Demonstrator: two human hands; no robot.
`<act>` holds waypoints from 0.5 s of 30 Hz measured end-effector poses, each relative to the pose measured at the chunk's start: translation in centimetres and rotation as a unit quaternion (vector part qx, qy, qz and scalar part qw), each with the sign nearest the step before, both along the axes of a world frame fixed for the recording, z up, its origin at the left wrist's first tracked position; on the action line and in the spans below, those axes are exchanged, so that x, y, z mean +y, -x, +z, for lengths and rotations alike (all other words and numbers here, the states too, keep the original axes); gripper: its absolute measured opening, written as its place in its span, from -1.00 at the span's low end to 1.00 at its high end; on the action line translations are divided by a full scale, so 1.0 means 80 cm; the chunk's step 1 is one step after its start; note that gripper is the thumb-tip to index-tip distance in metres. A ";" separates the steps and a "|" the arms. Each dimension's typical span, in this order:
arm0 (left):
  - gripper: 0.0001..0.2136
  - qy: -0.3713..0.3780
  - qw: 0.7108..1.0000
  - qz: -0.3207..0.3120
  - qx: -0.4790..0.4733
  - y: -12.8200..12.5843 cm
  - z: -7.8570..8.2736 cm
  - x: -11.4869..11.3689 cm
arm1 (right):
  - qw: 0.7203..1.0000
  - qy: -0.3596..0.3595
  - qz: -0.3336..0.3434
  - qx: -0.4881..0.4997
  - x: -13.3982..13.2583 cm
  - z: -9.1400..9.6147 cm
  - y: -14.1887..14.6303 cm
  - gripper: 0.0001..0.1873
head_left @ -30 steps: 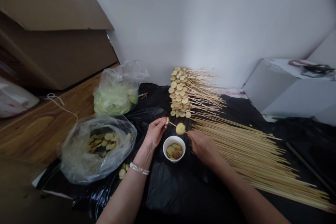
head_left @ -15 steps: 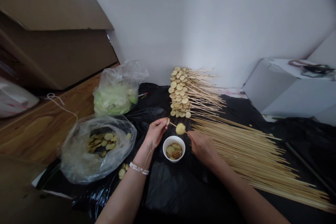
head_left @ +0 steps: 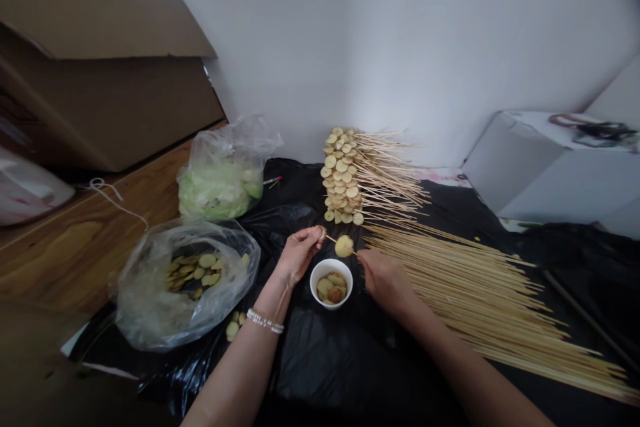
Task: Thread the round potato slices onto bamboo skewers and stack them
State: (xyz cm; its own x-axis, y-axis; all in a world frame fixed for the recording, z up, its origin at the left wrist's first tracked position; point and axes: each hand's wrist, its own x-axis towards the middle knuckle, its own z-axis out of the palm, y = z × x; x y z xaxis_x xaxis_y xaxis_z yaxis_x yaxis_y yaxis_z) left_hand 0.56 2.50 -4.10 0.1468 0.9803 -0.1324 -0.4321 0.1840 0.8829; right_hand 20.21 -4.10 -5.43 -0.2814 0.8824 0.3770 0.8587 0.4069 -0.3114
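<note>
Between my hands a wooden skewer [head_left: 331,239] carries a pale potato slice [head_left: 344,246]. My right hand [head_left: 383,278] is closed around the skewer just right of that slice. With thumb and fingers, my left hand [head_left: 301,250] pinches another potato slice [head_left: 321,231] at the skewer's left end; fingers partly hide it. Below the skewer stands a white bowl [head_left: 314,280] with several potato slices in it. Behind my hands, a stack of skewered potato slices [head_left: 341,173] lies with its sticks pointing right. Many bare skewers [head_left: 480,300] lie to the right, partly under my right forearm.
An open plastic bag [head_left: 150,307] of potato slices sits at left, a bag of pale green vegetable pieces [head_left: 215,190] behind it. Loose slices [head_left: 233,329] lie by my left forearm. A cardboard box [head_left: 110,100] stands far left, a white box [head_left: 545,167] at right. Black plastic [head_left: 325,360] covers the surface.
The fingers of my left hand have shifted slightly over the pinched slice at the skewer's left end. My right hand and the other things look unmoved.
</note>
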 end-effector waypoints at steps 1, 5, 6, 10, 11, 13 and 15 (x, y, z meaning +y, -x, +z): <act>-0.73 0.000 1.000 -0.001 0.001 0.000 0.000 0.000 | 1.000 0.001 0.002 0.001 0.001 -0.001 0.000 -0.70; -0.74 0.004 1.000 -0.011 0.000 -0.002 -0.005 0.001 | 1.000 0.004 0.011 0.018 0.002 -0.002 0.000 -0.72; -0.75 0.004 1.000 -0.015 0.000 -0.002 -0.007 0.001 | 1.000 0.002 0.011 0.017 0.002 -0.002 0.001 -0.72; -0.76 0.002 1.000 -0.021 0.002 -0.003 -0.010 0.002 | 1.000 -0.016 -0.005 -0.011 0.000 -0.003 0.003 -0.74; -0.76 0.002 1.000 -0.022 0.002 -0.003 -0.011 0.002 | 1.000 -0.024 -0.008 -0.019 0.000 -0.003 0.003 -0.74; -0.76 0.003 1.000 -0.023 0.002 -0.003 -0.011 0.001 | 0.999 -0.037 -0.012 -0.030 -0.001 -0.003 0.004 -0.74; -0.76 0.005 1.000 -0.026 -0.001 -0.003 -0.010 0.001 | 0.999 -0.040 -0.011 -0.033 -0.001 -0.003 0.004 -0.74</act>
